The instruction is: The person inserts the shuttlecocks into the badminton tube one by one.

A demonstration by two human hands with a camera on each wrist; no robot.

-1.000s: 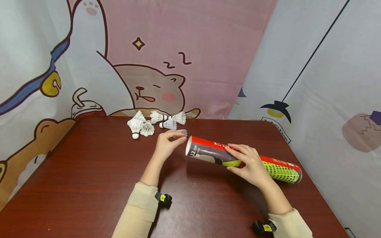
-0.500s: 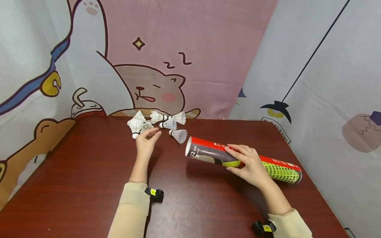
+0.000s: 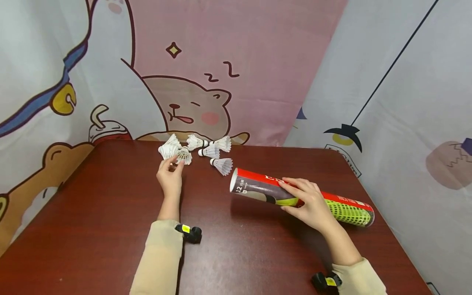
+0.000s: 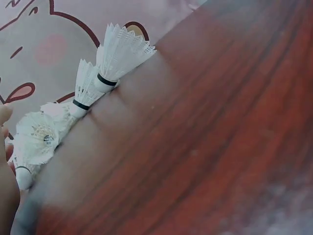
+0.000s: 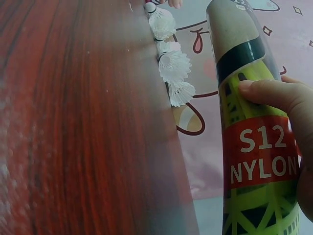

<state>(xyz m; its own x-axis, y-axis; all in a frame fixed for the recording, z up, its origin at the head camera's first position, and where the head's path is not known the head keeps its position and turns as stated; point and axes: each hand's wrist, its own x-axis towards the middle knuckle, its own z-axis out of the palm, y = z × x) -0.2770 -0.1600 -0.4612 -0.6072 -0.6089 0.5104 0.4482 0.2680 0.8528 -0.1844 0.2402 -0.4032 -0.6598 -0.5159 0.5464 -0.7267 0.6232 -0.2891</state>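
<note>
My left hand (image 3: 169, 179) reaches to the left cluster of white shuttlecocks. Its thumb and index finger are parted right at the front shuttlecock (image 3: 166, 151), whose cork they mostly cover in the head view. Another shuttlecock (image 3: 184, 155) lies just beyond the thumb, skirt facing forward. Only part of the left hand (image 4: 7, 181) shows at the edge of the left wrist view, beside a shuttlecock cork (image 4: 23, 177). My right hand (image 3: 309, 203) grips a long red, grey and green shuttlecock tube (image 3: 258, 186) around its middle. The tube's open end faces left, tilted up above the table.
Near the table's back edge lie more shuttlecocks, among them one closest to the tube (image 3: 222, 166) and another behind it (image 3: 210, 151). A printed cloth (image 3: 265, 82) hangs behind the dark red wooden table (image 3: 228, 254).
The left hand has let go of a shuttlecock near the tube's mouth, leaving it on the table, and has moved left to the other cluster. The right hand and tube have stayed put.
</note>
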